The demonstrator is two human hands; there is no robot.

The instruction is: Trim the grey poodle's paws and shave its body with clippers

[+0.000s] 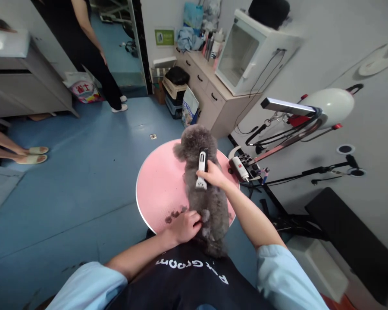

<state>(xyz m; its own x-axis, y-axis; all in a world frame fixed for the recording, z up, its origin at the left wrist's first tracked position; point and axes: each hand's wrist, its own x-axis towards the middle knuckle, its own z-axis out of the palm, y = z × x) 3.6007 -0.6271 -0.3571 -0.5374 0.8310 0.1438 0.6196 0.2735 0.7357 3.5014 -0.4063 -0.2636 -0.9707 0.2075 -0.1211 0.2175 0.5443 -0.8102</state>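
Note:
A grey curly-coated dog (210, 206) is on a round pink grooming table (158, 181), its head toward the far side. My right hand (213, 174) is wrapped round a white and black hair clipper (201, 165), held over the dog's back with the blade end pointing toward me. Nearer to my body, my left hand (188, 226) rests against the dog's side, its fingers curled in. What those fingers hold, if anything, is hidden. Loose tufts of cut fur (176, 214) lie on the table beside that hand, and a paler tuft (205, 215) sits on the dog's coat.
Right of the table, a white bottle (239, 168) sits in a holder beside a metal arm (287, 107). A drawer cabinet (207, 86) carries a white glass-door box (242, 51). A person in dark clothes (93, 56) stands at the back left; another person's slippered feet (32, 155) show at left.

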